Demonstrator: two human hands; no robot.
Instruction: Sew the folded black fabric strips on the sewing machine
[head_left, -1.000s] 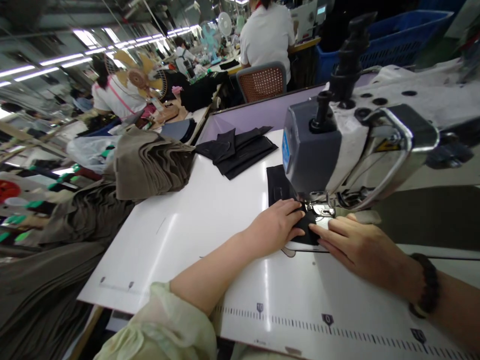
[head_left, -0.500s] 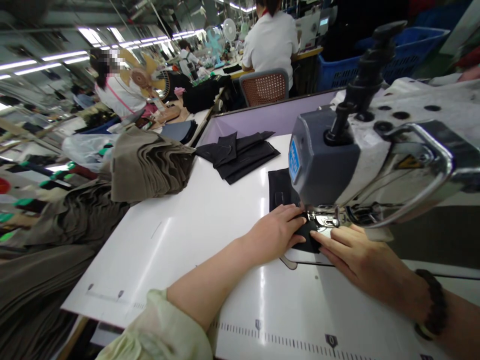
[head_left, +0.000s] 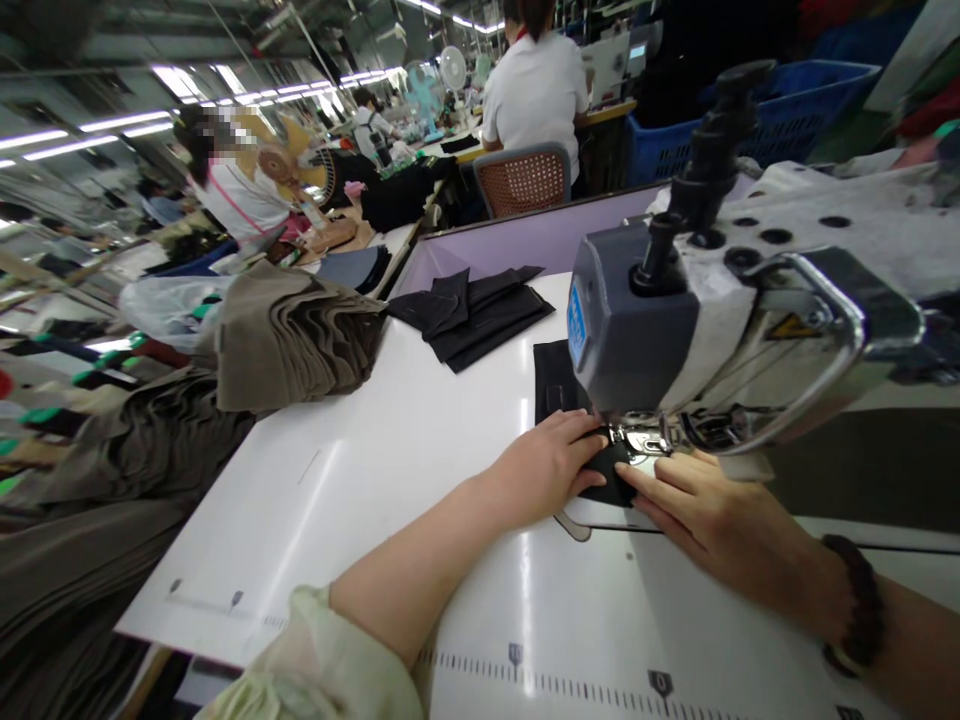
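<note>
A piece of black fabric (head_left: 553, 388) lies under the head of a sewing machine (head_left: 634, 310), partly hidden by it. My left hand (head_left: 546, 465) rests flat on the fabric with fingers stretched out, left of the presser foot (head_left: 616, 434). On the other side, my right hand (head_left: 720, 510) touches the fabric's near right edge with an extended index finger; its other fingers lie by the metal needle plate (head_left: 646, 443). Neither hand is wrapped round anything. Farther back on the white table (head_left: 375, 460) sit several folded black fabric pieces (head_left: 480, 318).
Brown cut fabric (head_left: 289, 335) is stacked at the table's left edge, with more brown cloth (head_left: 67, 570) below. A purple panel (head_left: 525, 225) borders the back. Beyond it are a chair (head_left: 523, 180), a seated person in white (head_left: 534, 95) and a blue crate (head_left: 750, 115).
The view has shifted slightly, so the scene sits a little farther left. Both hands keep nearly the same place on the black fabric.
</note>
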